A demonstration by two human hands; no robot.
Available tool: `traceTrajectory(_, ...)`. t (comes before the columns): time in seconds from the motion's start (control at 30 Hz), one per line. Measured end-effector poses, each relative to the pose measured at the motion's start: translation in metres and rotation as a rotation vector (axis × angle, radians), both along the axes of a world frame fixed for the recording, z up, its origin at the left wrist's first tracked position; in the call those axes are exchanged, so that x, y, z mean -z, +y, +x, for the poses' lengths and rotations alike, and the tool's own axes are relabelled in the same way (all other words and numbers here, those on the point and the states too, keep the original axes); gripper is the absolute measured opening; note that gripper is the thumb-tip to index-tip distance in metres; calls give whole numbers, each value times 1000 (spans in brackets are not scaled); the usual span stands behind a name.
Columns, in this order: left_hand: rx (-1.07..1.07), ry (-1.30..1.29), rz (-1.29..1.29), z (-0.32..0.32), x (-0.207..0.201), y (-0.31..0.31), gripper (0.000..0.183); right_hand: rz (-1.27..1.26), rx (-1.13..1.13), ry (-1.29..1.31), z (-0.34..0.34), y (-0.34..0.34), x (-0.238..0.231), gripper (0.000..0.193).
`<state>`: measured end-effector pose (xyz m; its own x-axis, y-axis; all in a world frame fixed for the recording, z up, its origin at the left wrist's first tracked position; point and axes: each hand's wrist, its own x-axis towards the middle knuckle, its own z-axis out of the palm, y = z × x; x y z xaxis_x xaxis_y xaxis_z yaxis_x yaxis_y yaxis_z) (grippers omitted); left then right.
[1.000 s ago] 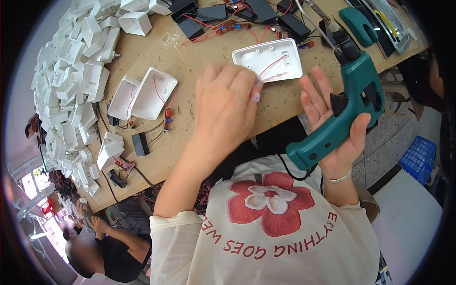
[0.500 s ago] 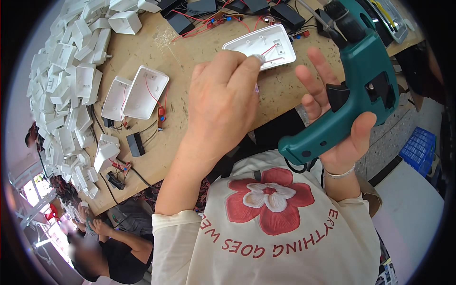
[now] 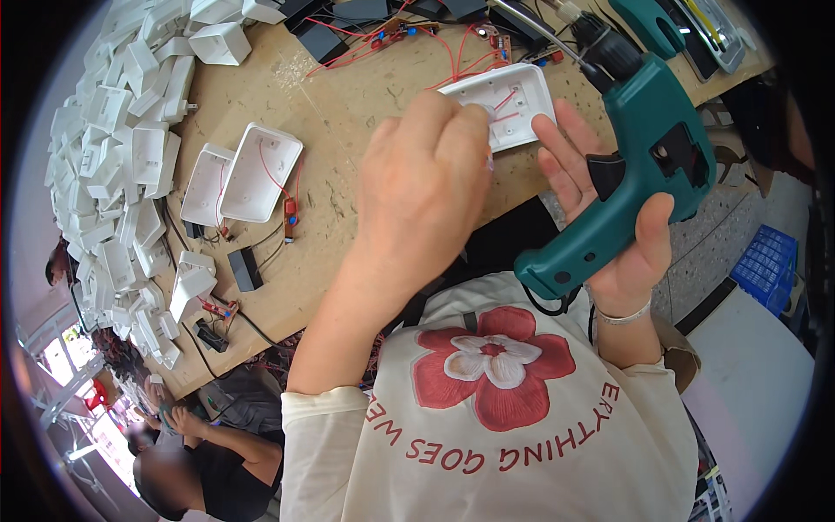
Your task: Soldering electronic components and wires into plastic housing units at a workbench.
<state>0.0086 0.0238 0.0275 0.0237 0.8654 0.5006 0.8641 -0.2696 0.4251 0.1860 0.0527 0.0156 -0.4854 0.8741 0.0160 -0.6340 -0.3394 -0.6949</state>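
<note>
My left hand (image 3: 422, 187) is closed in a pinch over the left part of a white plastic case (image 3: 529, 122). A whitish covering shows at a fingertip; whatever the fingers pinch is hidden. Two thin red wires (image 3: 506, 117) rise from the inside of the case, beside the fingertips. In my right hand (image 3: 639, 261) lies a green pistol-shaped soldering gun (image 3: 648, 113), its handle across the palm. The thumb lies on the near side and the other fingers stretch out past the black trigger, close to the case's right edge. The gun's metal tip points up and left.
Heaped white cases (image 3: 117, 157) cover the table's left side. Two wired cases (image 3: 261, 172), a black box (image 3: 245, 268) and small circuit boards (image 3: 290, 217) lie nearer. Black boxes with red wires (image 3: 383, 39) line the back. A blue crate (image 3: 765, 265) stands at right; another person (image 3: 226, 470) sits lower left.
The white case has shifted right, closer to my right fingers, and my left hand has moved right with it. The soldering gun has tilted slightly and moved a little left.
</note>
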Motion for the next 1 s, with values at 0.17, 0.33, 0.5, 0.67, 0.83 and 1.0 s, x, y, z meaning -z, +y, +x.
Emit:
traceTrajectory(0.17, -10, 107, 78, 15, 5, -2, 27, -18, 32, -57, 5, 0, 8, 85)
traceTrajectory(0.33, -101, 133, 31, 25, 3, -4, 21, 6, 9, -4, 6, 3, 19, 84)
traceTrajectory(0.5, -205, 107, 179, 27, 6, 7, 13, 24, -3, -7, 15, 1, 18, 84)
traceTrajectory(0.67, -178, 58, 88, 26, 9, 11, 14, 61, 46, -175, 44, -11, 9, 86)
traceTrajectory(0.83, -185, 25, 45, 30, 15, 16, 13, 158, 148, -294, 66, -32, 9, 85)
traceTrajectory(1.0, -181, -132, 17, 29, 15, 13, 14, 145, 117, -318, 85, -46, 15, 82)
